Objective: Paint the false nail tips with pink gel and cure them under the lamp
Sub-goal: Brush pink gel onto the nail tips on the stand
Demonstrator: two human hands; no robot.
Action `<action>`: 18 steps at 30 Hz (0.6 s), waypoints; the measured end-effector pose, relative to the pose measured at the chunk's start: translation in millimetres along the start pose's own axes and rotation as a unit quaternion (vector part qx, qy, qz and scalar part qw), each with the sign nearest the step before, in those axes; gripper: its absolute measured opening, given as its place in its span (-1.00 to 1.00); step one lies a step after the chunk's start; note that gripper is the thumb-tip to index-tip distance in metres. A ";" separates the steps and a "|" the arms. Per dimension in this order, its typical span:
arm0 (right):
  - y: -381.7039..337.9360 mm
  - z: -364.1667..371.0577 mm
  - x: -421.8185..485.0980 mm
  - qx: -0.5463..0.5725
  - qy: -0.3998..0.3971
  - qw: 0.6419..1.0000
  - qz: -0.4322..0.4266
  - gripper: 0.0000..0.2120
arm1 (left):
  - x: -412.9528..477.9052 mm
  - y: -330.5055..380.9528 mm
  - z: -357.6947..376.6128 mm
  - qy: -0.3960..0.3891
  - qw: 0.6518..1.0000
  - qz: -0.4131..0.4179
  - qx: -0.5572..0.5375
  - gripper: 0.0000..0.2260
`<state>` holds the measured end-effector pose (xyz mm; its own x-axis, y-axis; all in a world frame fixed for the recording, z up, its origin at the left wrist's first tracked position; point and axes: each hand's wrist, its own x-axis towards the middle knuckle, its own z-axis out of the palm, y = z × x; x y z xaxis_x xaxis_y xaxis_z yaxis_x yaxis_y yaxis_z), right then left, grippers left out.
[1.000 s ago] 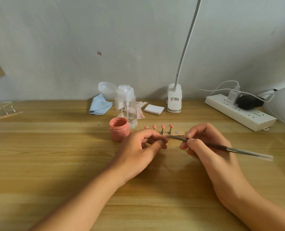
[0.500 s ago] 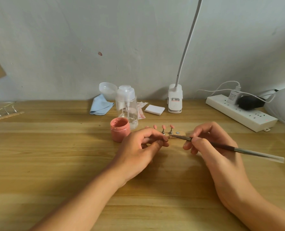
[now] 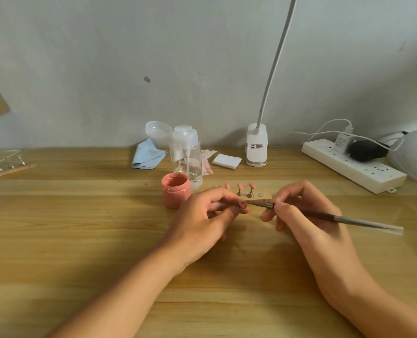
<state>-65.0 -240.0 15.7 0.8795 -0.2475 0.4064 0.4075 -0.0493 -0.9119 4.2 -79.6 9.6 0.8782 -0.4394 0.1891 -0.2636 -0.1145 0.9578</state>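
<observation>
My left hand (image 3: 202,215) has its fingers curled and pinches something small at its fingertips, most likely a nail tip on its stand; the object is mostly hidden. My right hand (image 3: 302,215) grips a thin brush (image 3: 348,219) like a pen, its tip touching the spot at my left fingertips. Just behind, a small wooden holder (image 3: 263,196) carries metal stands with pink nail tips (image 3: 245,186) and one bare magnet spot. An open jar of pink gel (image 3: 176,190) stands left of the holder. The white clip lamp (image 3: 256,145) stands at the wall, its neck rising out of frame.
A clear pump bottle (image 3: 186,157), blue cloth (image 3: 147,154) and white pads (image 3: 227,161) lie behind the jar. A white power strip (image 3: 353,170) with plugs sits at the right. Another wooden holder with stands (image 3: 5,167) lies at the far left.
My right hand drew the brush slightly to the right, then returned its tip to my left fingertips. My left hand has barely moved.
</observation>
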 end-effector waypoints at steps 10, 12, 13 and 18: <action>0.9 -0.4 0.3 -0.001 0.001 1.000 -0.001 -0.87 | 0.9 -1.9 -0.4 -0.003 1.000 0.006 -0.002 -0.90; 1.3 -0.9 0.4 0.001 0.006 1.000 -0.006 -0.86 | 1.1 -1.8 0.0 -0.003 1.000 0.006 -0.004 -0.91; 1.4 -1.0 0.5 -0.001 0.005 1.000 -0.004 -0.86 | 1.5 -1.8 0.3 -0.002 1.000 0.006 -0.007 -0.91; 2.5 -2.1 0.4 -0.019 0.001 1.000 -0.001 -0.87 | 1.7 -2.4 0.0 -0.002 1.000 0.000 -0.006 -0.89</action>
<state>-64.2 -242.3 13.5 0.8786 -0.2490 0.4076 0.3992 -0.0857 -0.9129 6.3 -80.0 7.6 0.8765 -0.4435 0.1873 -0.2580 -0.1043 0.9605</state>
